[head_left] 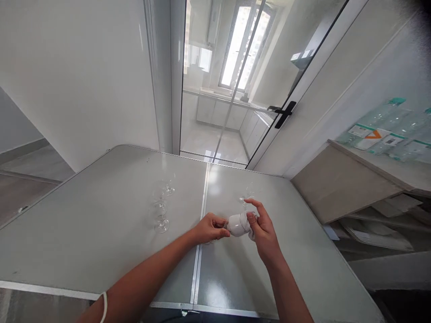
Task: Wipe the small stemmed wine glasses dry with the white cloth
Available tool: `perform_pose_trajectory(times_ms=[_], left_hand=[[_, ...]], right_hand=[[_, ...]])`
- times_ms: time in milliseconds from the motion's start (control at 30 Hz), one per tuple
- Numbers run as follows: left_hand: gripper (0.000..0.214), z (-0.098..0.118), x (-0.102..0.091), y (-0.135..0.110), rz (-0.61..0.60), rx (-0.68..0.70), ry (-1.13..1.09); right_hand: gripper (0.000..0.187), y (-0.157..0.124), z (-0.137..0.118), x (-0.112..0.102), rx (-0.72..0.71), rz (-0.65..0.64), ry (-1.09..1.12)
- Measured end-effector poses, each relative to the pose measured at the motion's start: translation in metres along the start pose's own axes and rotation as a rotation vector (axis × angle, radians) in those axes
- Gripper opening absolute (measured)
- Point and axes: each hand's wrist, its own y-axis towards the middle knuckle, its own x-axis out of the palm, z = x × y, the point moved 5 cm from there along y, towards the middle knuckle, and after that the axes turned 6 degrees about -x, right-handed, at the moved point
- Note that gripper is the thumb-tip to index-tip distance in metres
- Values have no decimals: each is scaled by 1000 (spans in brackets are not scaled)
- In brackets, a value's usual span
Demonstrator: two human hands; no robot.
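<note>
A small stemmed glass (pixel 235 225) lies tilted sideways between my two hands, above the table near its middle seam. My left hand (pixel 211 228) pinches its foot end with thumb and fingers. At the bowl end, my right hand (pixel 264 229) is closed on a white cloth (pixel 252 234), with the index finger raised. White shows through the bowl, so part of the cloth seems to be inside it. Just beyond my right hand stands another clear glass (pixel 243 199), partly hidden by the fingers. Beneath my left hand, a glassy edge shows on the table, too covered to make out.
On the left half of the grey table (pixel 101 233) stand clear stemmed glasses, one nearer (pixel 162 223) and one farther (pixel 170 189). A glass door (pixel 222 116) with a black handle rises behind the table. Several plastic bottles (pixel 380 130) sit on a shelf unit (pixel 357 179) at right.
</note>
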Motion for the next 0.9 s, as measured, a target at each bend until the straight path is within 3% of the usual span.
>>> perform_pose_trajectory(times_ms=[67,167,233,300,433,533,600,700,900], left_hand=[[60,-7,4,-4,-202,-153,-291],[62,-13,9,-15,-493,-330,-455],[63,-12,8,-17,-536,-336,-458],[65,-6,4,-12,-405,-235,-398],[57,9,-10,-4,94,92,61],[55,11,-18,-8,428,273,413],[56,6,-23,-11,576,301,478],[52,1,-30,-11,662,217,375],[53,0,-28,0,491,78,13]], right_hand=[[36,-5,-6,-2,-163,-79,-35],[30,-15,-10,0,-419,-219,1],[30,-16,-5,3,-465,-246,80],[29,-11,3,2,-383,-126,176],[28,2,17,-1,-155,181,395],[35,8,22,1,-75,256,521],[41,11,26,2,-40,286,581],[47,19,33,3,-34,374,660],[37,39,44,14,-135,583,556]])
